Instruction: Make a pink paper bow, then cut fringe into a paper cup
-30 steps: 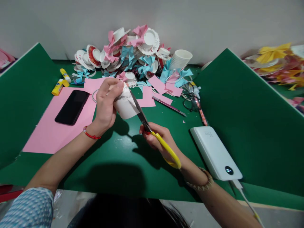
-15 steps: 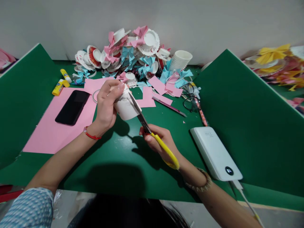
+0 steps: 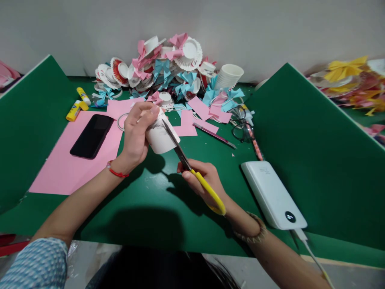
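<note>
On the green table (image 3: 144,208) below a plain wall, our left hand (image 3: 136,134) curls its fingers tight around a white paper cup (image 3: 161,136) above the table's middle, while our right hand (image 3: 203,178) grips yellow-handled scissors (image 3: 192,168), blades at the cup's side.

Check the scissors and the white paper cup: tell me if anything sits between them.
Nothing visible does. The scissors in the right hand already meet the paper cup held by the left hand.
</note>
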